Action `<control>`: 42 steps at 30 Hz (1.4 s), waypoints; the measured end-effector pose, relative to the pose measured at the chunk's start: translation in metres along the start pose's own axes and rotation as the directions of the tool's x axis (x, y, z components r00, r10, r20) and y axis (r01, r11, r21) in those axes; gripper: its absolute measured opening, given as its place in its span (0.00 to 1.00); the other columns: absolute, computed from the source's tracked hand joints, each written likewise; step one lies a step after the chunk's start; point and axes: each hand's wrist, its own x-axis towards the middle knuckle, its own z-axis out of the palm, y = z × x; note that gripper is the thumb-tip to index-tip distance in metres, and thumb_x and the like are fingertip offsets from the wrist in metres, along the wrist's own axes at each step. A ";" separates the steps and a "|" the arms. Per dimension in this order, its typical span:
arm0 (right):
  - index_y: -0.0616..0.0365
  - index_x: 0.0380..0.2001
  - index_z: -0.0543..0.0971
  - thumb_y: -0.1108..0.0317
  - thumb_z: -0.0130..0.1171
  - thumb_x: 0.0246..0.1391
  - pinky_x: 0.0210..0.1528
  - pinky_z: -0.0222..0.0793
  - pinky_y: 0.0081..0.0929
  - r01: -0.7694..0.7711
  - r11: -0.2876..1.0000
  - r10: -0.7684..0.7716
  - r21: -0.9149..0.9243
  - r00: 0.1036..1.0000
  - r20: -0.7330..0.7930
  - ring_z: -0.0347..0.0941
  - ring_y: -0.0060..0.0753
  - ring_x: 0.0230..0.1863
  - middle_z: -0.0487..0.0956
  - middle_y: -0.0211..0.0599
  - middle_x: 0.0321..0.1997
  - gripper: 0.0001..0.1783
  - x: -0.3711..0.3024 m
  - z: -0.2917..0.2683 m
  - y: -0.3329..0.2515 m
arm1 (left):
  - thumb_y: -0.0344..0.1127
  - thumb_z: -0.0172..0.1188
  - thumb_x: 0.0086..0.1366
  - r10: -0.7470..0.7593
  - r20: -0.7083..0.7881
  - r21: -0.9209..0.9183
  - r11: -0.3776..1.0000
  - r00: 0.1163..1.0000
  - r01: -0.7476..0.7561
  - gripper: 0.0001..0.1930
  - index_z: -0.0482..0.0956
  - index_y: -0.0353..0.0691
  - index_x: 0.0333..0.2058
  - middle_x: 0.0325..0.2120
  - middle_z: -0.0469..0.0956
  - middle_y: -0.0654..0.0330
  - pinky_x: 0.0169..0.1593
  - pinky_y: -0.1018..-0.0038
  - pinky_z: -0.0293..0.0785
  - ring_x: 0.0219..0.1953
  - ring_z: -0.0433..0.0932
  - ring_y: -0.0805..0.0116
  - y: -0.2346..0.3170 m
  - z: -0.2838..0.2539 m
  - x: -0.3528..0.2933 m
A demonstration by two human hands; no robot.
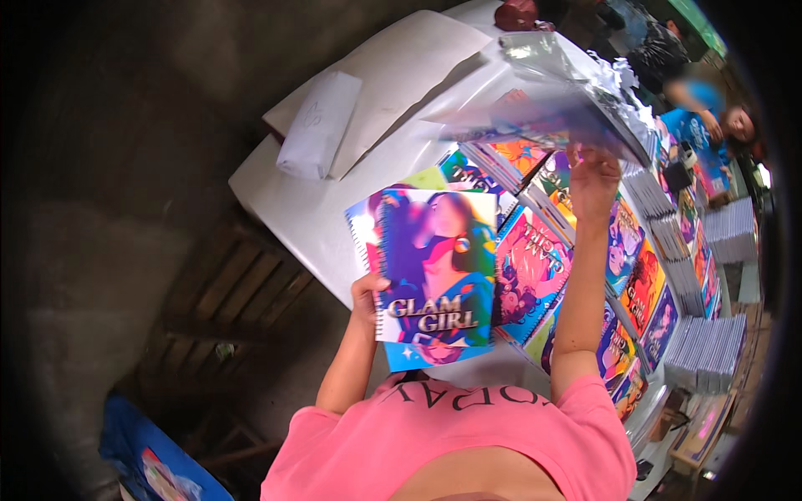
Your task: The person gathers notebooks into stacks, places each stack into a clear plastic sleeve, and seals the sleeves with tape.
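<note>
Some spiral notebooks [439, 263] extend rightward from the left hand [368, 294] gripping them.

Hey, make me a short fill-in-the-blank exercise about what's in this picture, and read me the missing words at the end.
1. The left hand holds the front notebook near its ____ edge in the picture, where the spiral binding runs.
2. The person's ____ outstretched arm passes over stacked notebooks.
3. The person's shirt is ____.
4. A rolled white bundle lies on ____ of a large beige sheet.

Missing words: left; right; pink; top.
</note>
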 end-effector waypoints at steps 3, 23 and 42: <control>0.61 0.38 0.78 0.75 0.54 0.55 0.53 0.65 0.27 -0.120 0.969 0.177 -0.216 0.947 0.268 0.72 0.30 0.46 0.78 0.38 0.43 0.08 -0.035 0.042 -0.015 | 0.23 0.55 0.45 -0.083 0.022 -0.048 0.995 0.996 0.084 0.32 0.65 0.29 0.54 0.43 0.76 0.45 0.51 0.56 0.75 0.44 0.79 0.53 -0.011 0.006 -0.001; 0.57 0.48 0.78 0.64 0.57 0.50 0.68 0.47 0.38 -0.211 0.758 0.586 -0.617 0.637 0.501 0.53 0.46 0.68 0.65 0.47 0.64 0.21 -0.019 0.052 -0.019 | 0.37 0.57 0.48 -0.213 0.008 -0.047 0.976 0.977 0.213 0.30 0.68 0.29 0.51 0.43 0.77 0.45 0.47 0.59 0.76 0.40 0.79 0.51 -0.049 -0.003 -0.002; 0.54 0.51 0.73 0.53 0.62 0.47 0.58 0.63 0.42 0.487 0.135 0.529 -0.863 0.701 0.478 0.68 0.41 0.58 0.70 0.47 0.58 0.29 -0.166 0.178 -0.097 | 0.60 0.62 0.51 -0.050 0.104 0.064 0.997 0.993 0.043 0.42 0.63 0.35 0.56 0.49 0.72 0.51 0.51 0.58 0.72 0.49 0.73 0.56 -0.066 -0.017 0.023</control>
